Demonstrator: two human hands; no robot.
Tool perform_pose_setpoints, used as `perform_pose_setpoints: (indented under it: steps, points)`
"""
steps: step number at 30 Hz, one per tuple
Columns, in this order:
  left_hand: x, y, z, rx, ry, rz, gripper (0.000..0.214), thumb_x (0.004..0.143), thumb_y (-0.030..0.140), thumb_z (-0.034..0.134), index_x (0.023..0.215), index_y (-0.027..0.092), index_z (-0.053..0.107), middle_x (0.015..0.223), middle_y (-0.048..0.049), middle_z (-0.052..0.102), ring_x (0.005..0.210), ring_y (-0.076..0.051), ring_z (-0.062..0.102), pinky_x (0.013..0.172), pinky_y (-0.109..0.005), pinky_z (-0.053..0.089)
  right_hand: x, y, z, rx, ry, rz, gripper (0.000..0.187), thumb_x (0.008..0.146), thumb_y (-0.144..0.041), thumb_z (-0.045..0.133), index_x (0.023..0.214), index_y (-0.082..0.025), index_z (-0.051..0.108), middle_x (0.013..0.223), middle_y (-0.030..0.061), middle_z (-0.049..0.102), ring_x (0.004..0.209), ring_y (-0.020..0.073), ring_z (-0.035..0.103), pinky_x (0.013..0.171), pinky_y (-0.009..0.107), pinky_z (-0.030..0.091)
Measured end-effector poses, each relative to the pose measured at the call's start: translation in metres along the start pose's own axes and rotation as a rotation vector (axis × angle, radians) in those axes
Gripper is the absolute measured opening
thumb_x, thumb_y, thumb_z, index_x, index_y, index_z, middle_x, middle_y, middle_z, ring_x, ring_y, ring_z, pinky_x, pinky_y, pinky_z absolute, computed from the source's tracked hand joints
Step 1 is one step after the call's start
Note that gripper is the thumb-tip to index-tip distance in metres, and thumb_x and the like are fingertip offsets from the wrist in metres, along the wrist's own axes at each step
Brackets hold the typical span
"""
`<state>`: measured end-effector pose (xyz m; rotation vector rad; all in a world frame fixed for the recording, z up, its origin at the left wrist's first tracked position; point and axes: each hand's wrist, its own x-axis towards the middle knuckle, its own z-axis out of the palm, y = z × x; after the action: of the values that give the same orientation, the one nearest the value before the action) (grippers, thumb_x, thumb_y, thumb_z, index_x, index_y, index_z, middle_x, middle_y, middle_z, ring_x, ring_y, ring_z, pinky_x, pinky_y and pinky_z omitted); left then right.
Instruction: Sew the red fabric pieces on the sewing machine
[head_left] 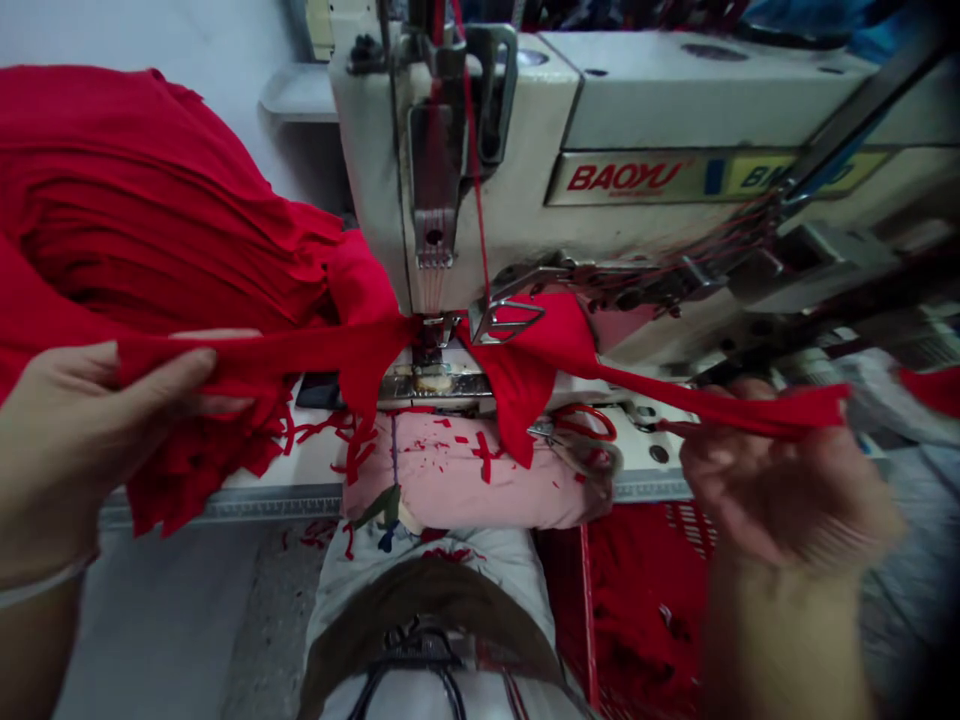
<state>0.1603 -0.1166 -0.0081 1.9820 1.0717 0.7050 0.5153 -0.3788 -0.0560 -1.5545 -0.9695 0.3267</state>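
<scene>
Between my two hands a red fabric strip (300,352) is stretched across the sewing machine (465,200), passing at the needle and presser foot (439,328). My left hand (105,430) is closed on the strip's left part, thumb on top. On the right, my right hand (787,480) pinches the strip's other end, a little blurred. Wider red fabric pieces hang from the strip on both sides of the needle; the right one (521,390) droops over the pink pad (442,500). Scissors (577,440) with an orange handle lie beside that piece.
A large stack of red fabric (150,200) fills the left side of the machine table. Red scraps (484,455) are scattered over the pad. Below the table's right side stands a red basket (589,610) with red fabric inside. My lap is under the table's front edge (247,508).
</scene>
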Motion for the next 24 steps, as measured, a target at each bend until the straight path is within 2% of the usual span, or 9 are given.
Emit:
perform_pose_setpoints:
  steps: [2, 4, 5, 8, 10, 12, 15, 20, 24]
  points:
    - [0.007, 0.009, 0.023, -0.147, 0.113, 0.057, 0.037, 0.098, 0.056, 0.037, 0.125, 0.044, 0.058, 0.123, 0.0080, 0.068, 0.118, -0.028, 0.063, 0.062, -0.038, 0.062, 0.006, -0.001, 0.038, -0.079, -0.005, -0.208, 0.043, 0.101, -0.040, 0.025, 0.134, -0.035, 0.051, 0.114, 0.0126, 0.065, 0.102, 0.0252, 0.067, 0.072, 0.042, 0.059]
    - [0.017, 0.017, 0.059, -0.172, 0.123, 0.208, 0.044, 0.102, 0.052, 0.024, 0.128, 0.040, 0.056, 0.128, 0.0039, 0.065, 0.118, -0.024, 0.063, 0.068, -0.036, 0.063, 0.014, 0.000, 0.084, -0.177, -0.094, -0.385, 0.031, 0.097, -0.031, 0.044, 0.124, -0.027, 0.060, 0.109, 0.0086, 0.069, 0.109, 0.0242, 0.065, 0.092, 0.048, 0.056]
    - [0.021, 0.020, 0.078, -0.146, 0.092, 0.268, 0.043, 0.102, 0.049, 0.027, 0.126, 0.033, 0.059, 0.121, -0.0006, 0.069, 0.110, -0.023, 0.067, 0.071, -0.036, 0.063, 0.018, 0.002, 0.105, -0.210, -0.157, -0.449, 0.024, 0.094, -0.027, 0.051, 0.111, -0.023, 0.067, 0.107, 0.0078, 0.070, 0.112, 0.0241, 0.064, 0.097, 0.047, 0.055]
    - [0.029, 0.017, 0.122, 0.005, -0.027, 0.421, 0.025, 0.094, 0.032, 0.053, 0.108, 0.019, 0.069, 0.110, -0.0076, 0.072, 0.102, -0.023, 0.069, 0.091, -0.040, 0.058, 0.025, 0.013, 0.141, -0.557, -0.258, -0.747, 0.025, 0.092, -0.015, 0.049, 0.106, -0.011, 0.070, 0.111, 0.0130, 0.070, 0.116, 0.0249, 0.060, 0.101, 0.043, 0.053]
    - [0.026, 0.012, 0.136, 0.267, -0.076, 0.581, 0.020, 0.093, 0.021, 0.054, 0.104, 0.015, 0.070, 0.118, -0.0120, 0.068, 0.114, -0.026, 0.063, 0.098, -0.043, 0.054, 0.024, 0.018, 0.145, -0.712, -0.232, -0.800, 0.029, 0.091, -0.013, 0.049, 0.113, -0.008, 0.067, 0.115, 0.0143, 0.068, 0.114, 0.0251, 0.059, 0.099, 0.043, 0.053]
    - [0.018, 0.010, 0.140, 0.618, -0.086, 0.705, 0.025, 0.093, 0.014, 0.052, 0.112, 0.013, 0.068, 0.129, -0.0155, 0.062, 0.122, -0.030, 0.056, 0.096, -0.044, 0.053, 0.020, 0.020, 0.142, -0.811, -0.196, -0.798, 0.033, 0.091, -0.015, 0.052, 0.120, -0.009, 0.064, 0.117, 0.0145, 0.067, 0.110, 0.0265, 0.058, 0.089, 0.043, 0.055]
    - [0.005, 0.013, 0.139, 0.951, -0.092, 0.700, 0.037, 0.092, 0.010, 0.052, 0.128, 0.008, 0.059, 0.131, -0.0174, 0.059, 0.116, -0.030, 0.056, 0.088, -0.040, 0.055, 0.017, 0.018, 0.142, -0.869, -0.150, -0.808, 0.032, 0.090, -0.016, 0.054, 0.120, -0.008, 0.063, 0.113, 0.0149, 0.068, 0.102, 0.0273, 0.057, 0.076, 0.040, 0.052]
    - [-0.003, 0.020, 0.141, 1.027, -0.078, 0.674, 0.040, 0.093, 0.014, 0.052, 0.133, 0.010, 0.057, 0.130, -0.0157, 0.060, 0.107, -0.029, 0.060, 0.076, -0.039, 0.056, 0.018, 0.013, 0.152, -0.663, -0.068, -0.700, 0.024, 0.090, -0.010, 0.053, 0.111, -0.008, 0.065, 0.110, 0.0128, 0.069, 0.101, 0.0222, 0.060, 0.089, 0.037, 0.051]
    - [-0.002, 0.020, 0.142, 1.026, -0.035, 0.685, 0.036, 0.093, 0.013, 0.051, 0.127, 0.007, 0.061, 0.126, -0.0150, 0.063, 0.103, -0.029, 0.062, 0.076, -0.040, 0.055, 0.016, 0.011, 0.156, -0.819, -0.113, -0.764, 0.027, 0.092, -0.014, 0.052, 0.114, -0.006, 0.066, 0.117, 0.0117, 0.069, 0.106, 0.0253, 0.058, 0.086, 0.038, 0.051]
